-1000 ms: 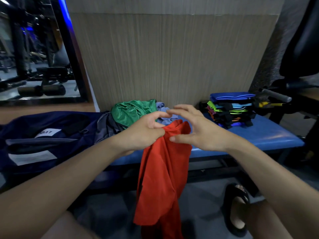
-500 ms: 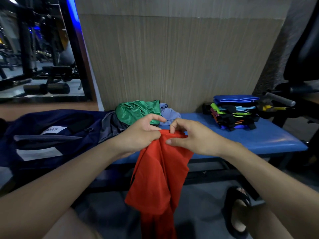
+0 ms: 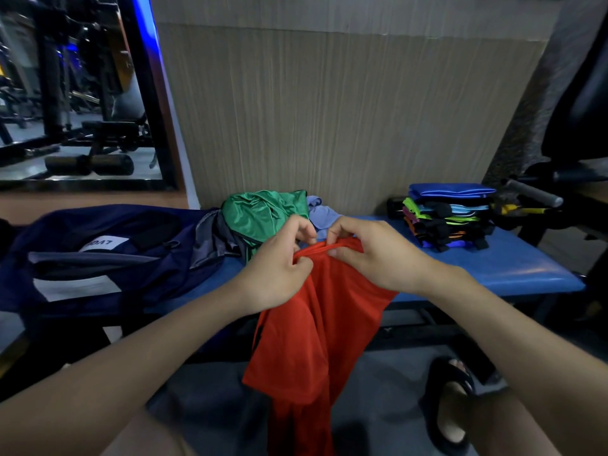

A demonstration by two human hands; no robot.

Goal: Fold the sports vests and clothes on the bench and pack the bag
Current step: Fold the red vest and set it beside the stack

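At about nine o'clock the navy bag (image 3: 98, 255) lies slumped on the left end of the blue bench (image 3: 513, 271), its mouth seemingly open toward the clothes so that folded pieces can go straight in; its left side runs out of the frame, and its interior is too dark to read. Just right of it, around eleven o'clock, a green garment (image 3: 263, 215) and a pale blue garment (image 3: 324, 213) sit crumpled against the wall panel, likely the unfolded pile waiting its turn; how many pieces lie under them cannot be told. At the centre the left hand (image 3: 279, 274) and the right hand (image 3: 378, 255) meet almost knuckle to knuckle, each pinching the bunched top edge of the red shirt (image 3: 316, 327) between thumb and curled fingers. The shirt hangs free in front of the bench toward six o'clock, probably held high so its weight pulls it straight before folding. Its lower end is cut off by the frame, and whether the gripped edge is a collar or a hem is unclear. Toward two o'clock a stack of folded vests (image 3: 447, 218) rests tidy on the bench, apparently the finished work set apart from the loose heap. At five o'clock a foot in a black slipper (image 3: 450, 409) stands on the floor.
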